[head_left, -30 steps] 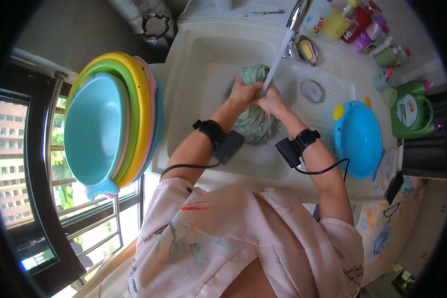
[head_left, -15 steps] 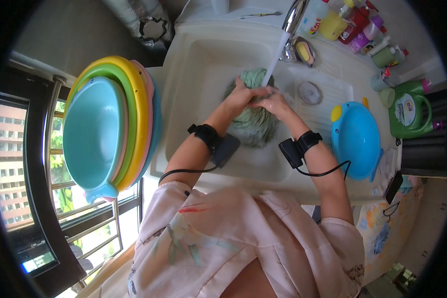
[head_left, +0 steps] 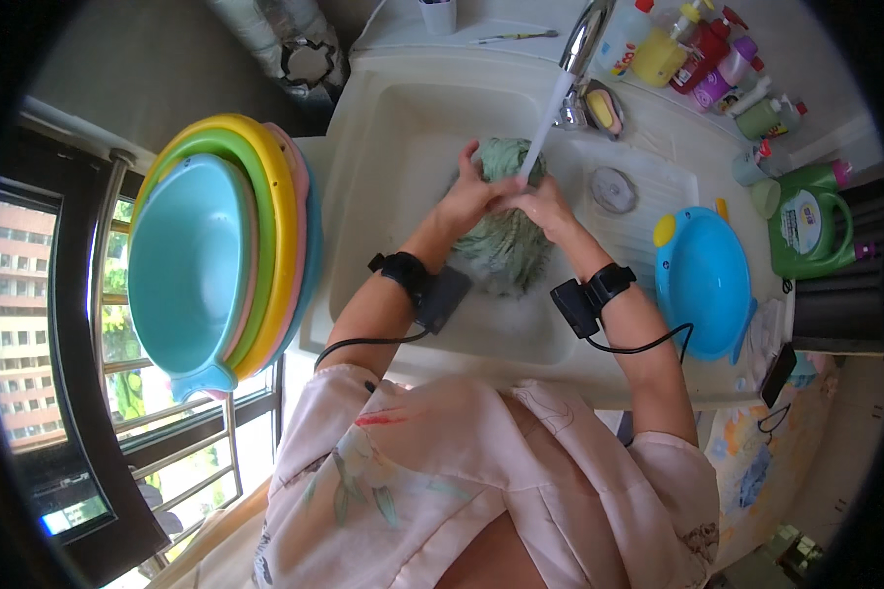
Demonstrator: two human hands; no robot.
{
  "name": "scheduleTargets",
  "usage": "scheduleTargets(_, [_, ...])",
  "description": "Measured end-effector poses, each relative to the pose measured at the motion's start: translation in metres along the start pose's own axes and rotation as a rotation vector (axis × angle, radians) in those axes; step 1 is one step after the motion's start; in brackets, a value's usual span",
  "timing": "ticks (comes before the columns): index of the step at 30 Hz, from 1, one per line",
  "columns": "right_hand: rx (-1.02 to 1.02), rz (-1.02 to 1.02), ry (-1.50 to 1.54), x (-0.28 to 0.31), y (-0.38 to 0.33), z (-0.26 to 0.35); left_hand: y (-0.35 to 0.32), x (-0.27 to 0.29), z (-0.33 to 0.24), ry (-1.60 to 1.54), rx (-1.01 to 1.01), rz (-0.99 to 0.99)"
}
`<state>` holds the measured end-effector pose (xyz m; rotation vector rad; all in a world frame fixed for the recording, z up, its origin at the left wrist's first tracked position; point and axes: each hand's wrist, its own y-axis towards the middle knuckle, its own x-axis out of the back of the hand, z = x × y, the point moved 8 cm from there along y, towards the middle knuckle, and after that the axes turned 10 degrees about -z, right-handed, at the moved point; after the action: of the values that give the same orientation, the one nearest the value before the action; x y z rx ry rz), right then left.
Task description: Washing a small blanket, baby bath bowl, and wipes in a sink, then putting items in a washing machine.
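Observation:
A wet, pale green, stringy bundle of cloth lies in the white sink basin, with some suds around it. My left hand grips its left side, one finger lifted at the far edge. On the right side, my right hand is closed over the cloth, with most of its fingers out of sight. The two thumbs meet on top of the bundle. Water runs from the chrome faucet onto the cloth right beside my fingers. Each forearm wears a black strap with a box and cable.
Nested plastic basins stand at the left by the window. Right of the sink, a blue basin rests on the ribbed drainboard, near a round grey soap-like piece. Several bottles line the back, with a green jug at far right.
My hands stay on the cloth with small shifts. The left hand's raised finger stands further out from the bundle, and the right hand has turned slightly. Water still runs.

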<state>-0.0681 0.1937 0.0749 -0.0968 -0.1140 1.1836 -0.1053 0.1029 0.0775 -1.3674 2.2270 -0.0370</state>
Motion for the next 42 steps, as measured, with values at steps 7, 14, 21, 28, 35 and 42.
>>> scheduleTargets(7, [-0.247, -0.188, 0.308, -0.019, -0.002, -0.010, -0.002, 0.048, 0.067, 0.660, -0.186, 0.023])
scheduleTargets(14, [-0.365, -0.210, 0.363, -0.027, 0.004, -0.020, -0.017, 0.030, 0.049, 0.362, -0.164, -0.047])
scheduleTargets(21, [-0.151, -0.031, 0.273, -0.032, -0.004, 0.013, -0.013, 0.041, 0.051, 0.289, -0.100, -0.154])
scheduleTargets(28, [0.185, 0.359, -0.098, -0.027, -0.006, 0.037, -0.019, -0.006, -0.031, -0.176, -0.137, 0.063])
scheduleTargets(35, [0.143, 0.481, -0.387, -0.040, -0.008, 0.048, -0.018, -0.004, -0.014, -0.130, 0.098, -0.076])
scheduleTargets(42, [0.031, 0.162, -0.398, -0.023, 0.003, 0.031, -0.009, 0.002, -0.008, -0.034, -0.087, -0.071])
